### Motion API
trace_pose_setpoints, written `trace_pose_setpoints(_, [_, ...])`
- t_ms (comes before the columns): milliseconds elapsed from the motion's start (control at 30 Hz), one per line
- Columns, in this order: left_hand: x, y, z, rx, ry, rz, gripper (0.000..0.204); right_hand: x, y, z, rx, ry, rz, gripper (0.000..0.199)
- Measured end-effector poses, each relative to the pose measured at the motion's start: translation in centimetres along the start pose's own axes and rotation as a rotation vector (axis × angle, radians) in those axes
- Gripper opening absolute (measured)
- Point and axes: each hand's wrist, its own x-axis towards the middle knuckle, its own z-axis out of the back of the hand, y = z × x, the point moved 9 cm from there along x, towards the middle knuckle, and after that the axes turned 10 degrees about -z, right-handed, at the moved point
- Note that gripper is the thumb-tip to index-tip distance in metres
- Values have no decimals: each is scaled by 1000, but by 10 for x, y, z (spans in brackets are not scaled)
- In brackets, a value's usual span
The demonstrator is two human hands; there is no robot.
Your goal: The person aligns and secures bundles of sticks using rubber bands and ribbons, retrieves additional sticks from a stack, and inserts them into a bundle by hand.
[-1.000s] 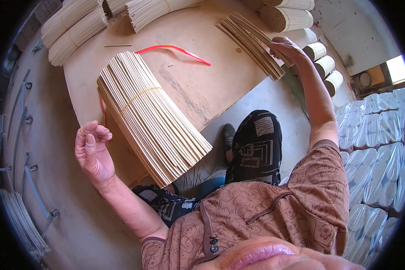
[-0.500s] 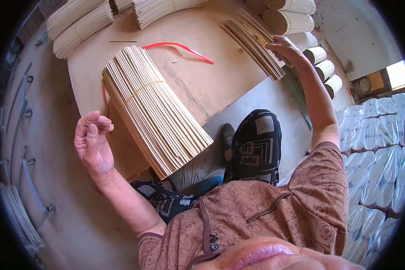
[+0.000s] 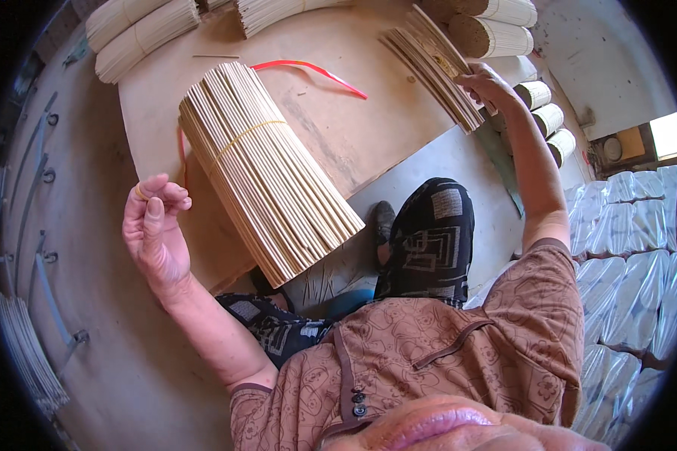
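A thick bundle of pale thin sticks (image 3: pixel 271 180) lies slantwise on the near side of the table, with a yellow rubber band (image 3: pixel 248 139) round its middle. Left of it, my left hand (image 3: pixel 158 229) is raised with loosely curled fingers and a thin yellow ring-like band on one finger. Nothing shows in that hand. My right hand (image 3: pixel 485 84) reaches to the table's right edge, its fingers closed round a few brownish sticks (image 3: pixel 436 39). Beside them lies a row of similar dark sticks (image 3: pixel 432 79). The right fingertips are partly hidden.
A red strap (image 3: pixel 312 68) curves over the brown tabletop (image 3: pixel 368 135) behind the bundle. More stick bundles (image 3: pixel 147 41) lie at the far left, with others (image 3: pixel 493 37) at the far right. Plastic-wrapped packs (image 3: pixel 613 278) are stacked on the right. Metal rods (image 3: pixel 30 353) lie at the left.
The view has shifted slightly, so the table and bundle appear a little higher and further right. My right hand stays on the brownish sticks; my left hand keeps nearly the same pose.
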Motion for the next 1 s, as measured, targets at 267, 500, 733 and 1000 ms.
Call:
trace_pose_setpoints(267, [0,-2,3,18,4,-14,34,0,-2,0,-132,16,-21,24])
trace_pose_setpoints(500, [0,-3,2,-2,23,-16,33,-28,12,2,198,24,-12,19])
trace_pose_setpoints(733, [-3,-8,5,12,12,-20,31,-91,67,-11,974,-82,444,15])
trace_pose_setpoints(1000, [3,-3,-12,35,53,-33,30,-96,77,-107,1040,-172,520,16])
